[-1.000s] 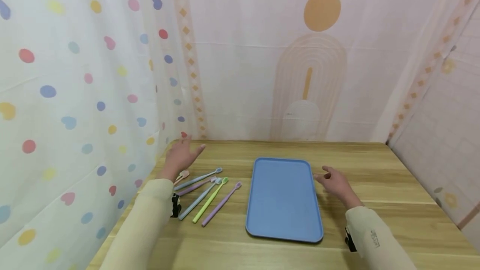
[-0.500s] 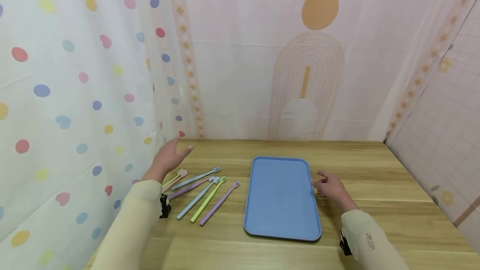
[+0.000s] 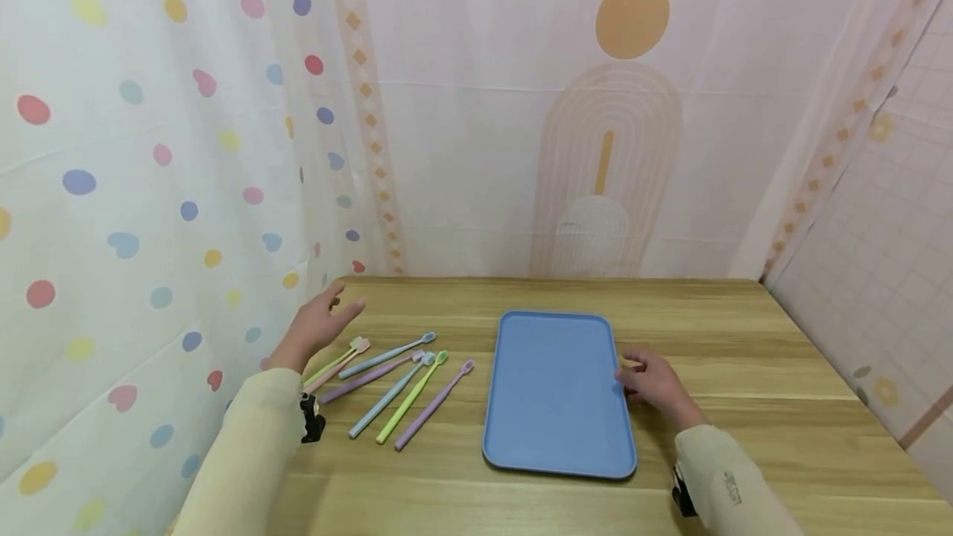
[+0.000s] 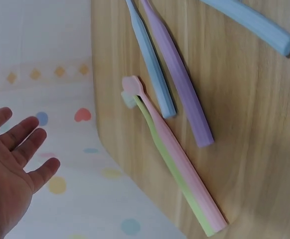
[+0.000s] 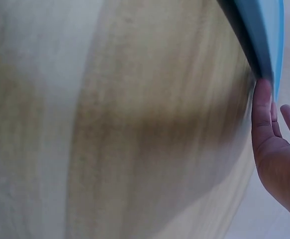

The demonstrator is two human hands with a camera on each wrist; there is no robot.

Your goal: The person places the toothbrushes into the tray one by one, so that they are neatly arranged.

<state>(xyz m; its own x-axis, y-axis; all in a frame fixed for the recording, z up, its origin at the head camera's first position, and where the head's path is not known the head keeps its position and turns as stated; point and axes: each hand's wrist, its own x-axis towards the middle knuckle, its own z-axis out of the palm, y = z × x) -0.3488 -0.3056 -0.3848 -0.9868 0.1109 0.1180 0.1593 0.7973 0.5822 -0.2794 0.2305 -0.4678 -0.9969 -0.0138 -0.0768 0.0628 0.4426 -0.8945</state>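
Left hand [image 3: 316,323]: fingers loosely spread, holding nothing; raised at the brushes' ten o'clock; cropped in left wrist view.
Brushes [image 3: 390,396]: seven, fanned at the tray's [image 3: 558,395] nine o'clock; leftmost two's handle ends hidden by cuff [image 3: 271,391] in head view.
Table [image 3: 452,438]: bare strip between brushes and tray; near edge out of frame.
Tray: blue, rimmed.
Right hand [image 3: 657,385]: fingers fairly straight, touching tray rim at three o'clock; cropped in right wrist view.

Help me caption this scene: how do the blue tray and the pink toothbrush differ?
The blue tray is broad and rimmed; the pink toothbrush is slim. The tray lies apart from every toothbrush; the pink one lies alongside a green toothbrush. The right hand is at the tray's edge; no hand is on the pink toothbrush. Both lie on the wooden table.
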